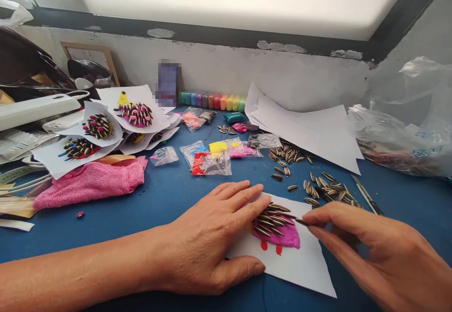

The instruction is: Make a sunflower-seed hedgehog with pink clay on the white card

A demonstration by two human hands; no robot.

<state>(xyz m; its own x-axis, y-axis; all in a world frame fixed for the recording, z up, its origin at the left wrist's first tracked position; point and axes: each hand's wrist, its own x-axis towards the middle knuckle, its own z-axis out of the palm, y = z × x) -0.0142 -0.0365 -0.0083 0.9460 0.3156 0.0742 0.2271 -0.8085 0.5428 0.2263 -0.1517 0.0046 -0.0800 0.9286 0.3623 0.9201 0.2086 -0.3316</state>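
Note:
My left hand [212, 236] lies with its fingers stretched out over the left part of a white sheet of paper [303, 269], the thumb on its lower edge. On that paper is a flattened magenta clay shape [290, 237] with rows of striped sunflower seeds [271, 222] stuck in it. Two small red clay pieces [278, 250] sit below the shape. At its right side my right hand [367, 246] pinches one sunflower seed [302, 221] between thumb and forefinger, close to the clay. My left fingers cover the shape's left end.
Loose sunflower seeds [330, 189] lie behind my right hand, beside a cutter knife [367, 194]. Small bags of coloured clay [212, 161] lie at the middle. Finished seed pictures [136, 114] and a pink cloth [95, 182] are at left, blank paper sheets [307, 130] at back right.

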